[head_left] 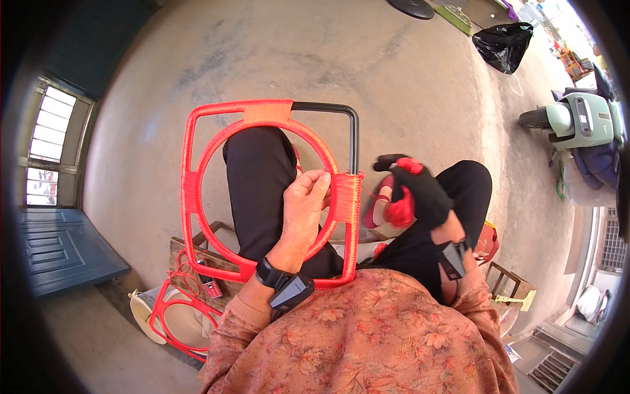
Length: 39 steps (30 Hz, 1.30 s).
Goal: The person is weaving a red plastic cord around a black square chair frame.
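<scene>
Left of centre in view, my left grip (pixel 302 207) pinches a square rack (pixel 345 200) with an inner ring (pixel 311 137), red-wrapped except its bare black upper-right corner (pixel 355 131); my gloved right grip (pixel 425 197) clasps a red thread bundle (pixel 399 212).

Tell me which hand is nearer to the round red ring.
Left. The left hand is at the right side of the red ring, touching it; the right hand is farther right, apart from it.

Pale green scooter (pixel 586 119) at right; black plastic bag (pixel 503 47) upper right, near green broom (pixel 455 20); blue panelled door (pixel 65 253) left, below window (pixel 54 125).
</scene>
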Motion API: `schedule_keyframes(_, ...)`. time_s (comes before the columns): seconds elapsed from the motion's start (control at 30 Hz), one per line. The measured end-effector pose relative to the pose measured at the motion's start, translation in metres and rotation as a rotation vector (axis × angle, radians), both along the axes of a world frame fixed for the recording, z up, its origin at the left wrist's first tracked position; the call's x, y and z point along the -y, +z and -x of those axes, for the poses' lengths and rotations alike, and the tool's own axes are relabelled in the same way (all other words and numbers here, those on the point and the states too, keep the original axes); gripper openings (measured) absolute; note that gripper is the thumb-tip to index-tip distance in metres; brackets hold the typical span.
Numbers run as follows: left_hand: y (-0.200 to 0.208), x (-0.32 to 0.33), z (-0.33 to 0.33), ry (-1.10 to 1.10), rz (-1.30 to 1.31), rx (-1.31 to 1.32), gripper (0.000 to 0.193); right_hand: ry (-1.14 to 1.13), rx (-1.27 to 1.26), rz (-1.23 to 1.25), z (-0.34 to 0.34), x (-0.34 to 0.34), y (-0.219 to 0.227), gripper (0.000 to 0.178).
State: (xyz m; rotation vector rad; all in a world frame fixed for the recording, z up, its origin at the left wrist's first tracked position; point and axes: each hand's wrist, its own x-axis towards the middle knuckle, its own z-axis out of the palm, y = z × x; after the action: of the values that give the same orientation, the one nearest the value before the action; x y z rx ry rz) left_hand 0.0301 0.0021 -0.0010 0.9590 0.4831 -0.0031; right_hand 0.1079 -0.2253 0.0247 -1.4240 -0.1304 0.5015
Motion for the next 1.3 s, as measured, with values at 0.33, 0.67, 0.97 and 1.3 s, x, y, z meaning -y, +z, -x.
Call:
schedule_keyframes(0.33, 0.000, -0.005, -0.003, -0.045, 0.154, -0.047, 0.018, 0.327, -0.286, 0.004, -0.017, -0.003, -0.038, 0.024)
schedule_keyframes(0.67, 0.012, 0.000, -0.004, -0.192, 0.388, 0.054, 0.028, -0.182, -0.608, -0.810, -0.013, -0.043, -0.028, 0.025)
schedule_keyframes(0.97, 0.016, 0.001, -0.003, -0.223, 0.316, 0.074, 0.030, -0.161, -0.473, -0.391, -0.015, -0.008, -0.030, 0.025)
schedule_keyframes(1.3, 0.018, 0.002, -0.003, -0.238, 0.244, 0.059, 0.026, -0.421, 0.011, -0.827, -0.040, 0.328, -0.042, 0.034)
